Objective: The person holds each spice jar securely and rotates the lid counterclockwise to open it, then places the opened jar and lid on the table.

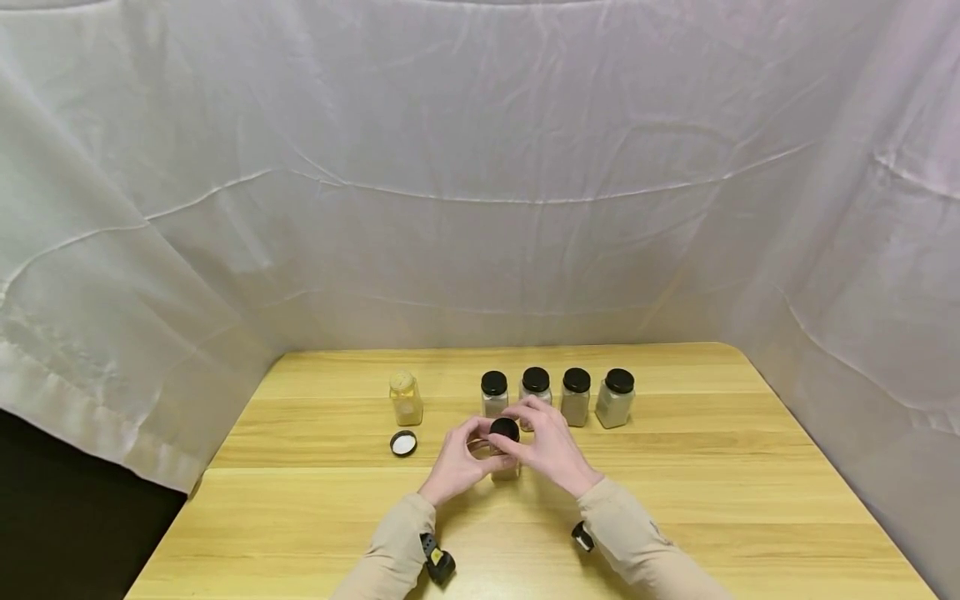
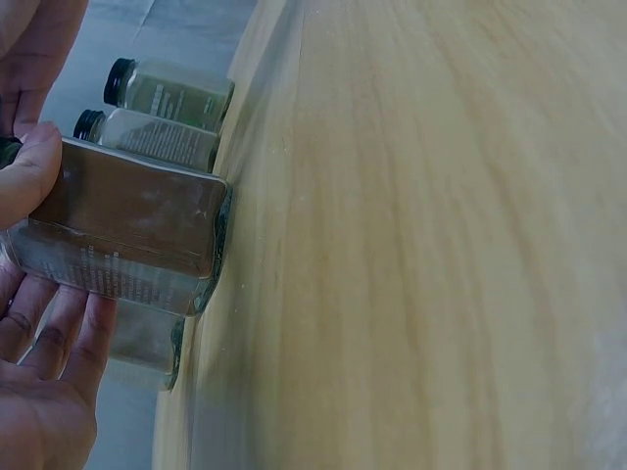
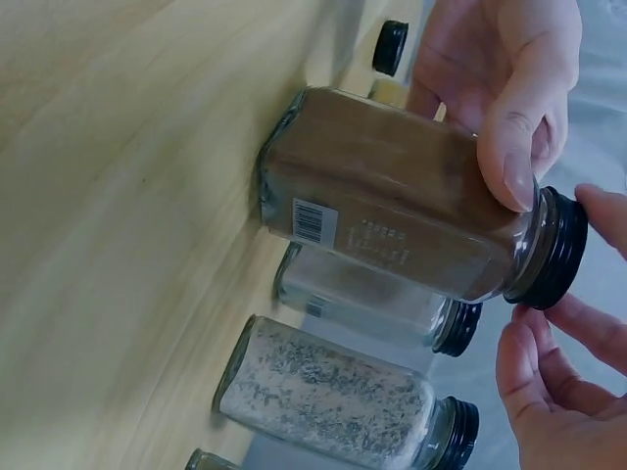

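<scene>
A square glass jar of brown powder (image 3: 392, 196) stands upright between the two hands, its base close to the wooden table. My left hand (image 1: 459, 462) grips it near the shoulder, thumb on one side and fingers on the other. The fingertips of my right hand (image 1: 551, 442) pinch the rim of its black lid (image 3: 563, 250), which sits on the jar's neck. Just behind, in the right wrist view, is a jar of speckled grey-white grains (image 3: 328, 392) with a black lid.
Behind the hands, several black-lidded jars stand in a row, the rightmost jar (image 1: 616, 400) holding greenish contents. To the left are a lidless jar with a yellow top (image 1: 406, 402) and a loose black lid (image 1: 403, 442), white inside up. A pale curtain (image 1: 480, 250) encloses the table (image 1: 750, 467).
</scene>
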### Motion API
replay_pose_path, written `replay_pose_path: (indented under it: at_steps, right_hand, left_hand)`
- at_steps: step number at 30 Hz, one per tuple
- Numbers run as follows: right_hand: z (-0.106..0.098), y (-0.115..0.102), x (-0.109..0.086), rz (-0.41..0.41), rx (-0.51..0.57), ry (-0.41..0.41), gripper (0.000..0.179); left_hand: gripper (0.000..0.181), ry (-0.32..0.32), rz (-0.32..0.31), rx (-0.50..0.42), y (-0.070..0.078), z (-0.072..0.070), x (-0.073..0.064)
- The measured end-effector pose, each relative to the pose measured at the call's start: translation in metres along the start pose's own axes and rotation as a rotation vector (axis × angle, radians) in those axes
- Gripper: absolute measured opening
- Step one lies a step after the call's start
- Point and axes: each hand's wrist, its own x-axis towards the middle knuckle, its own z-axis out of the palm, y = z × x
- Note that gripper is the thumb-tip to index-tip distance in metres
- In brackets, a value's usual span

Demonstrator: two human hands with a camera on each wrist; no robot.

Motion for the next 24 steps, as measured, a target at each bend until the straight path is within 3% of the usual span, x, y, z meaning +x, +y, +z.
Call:
replay_pose_path:
  at_steps: [13,24]
  right_hand:
    - [-0.0078,-0.001,0.0,0.058,0.135,-0.202,0.036]
    - [-0.0039,0.001,-0.0015,0.086,0.064,-0.05,0.035]
  left_hand:
    - [0.043,0.011,0.038,0.035,-0.0018,-0.0002,0.0005]
    - [0.046,0.013,-0.01,-0.003,0.0012,0.0011,-0.0001]
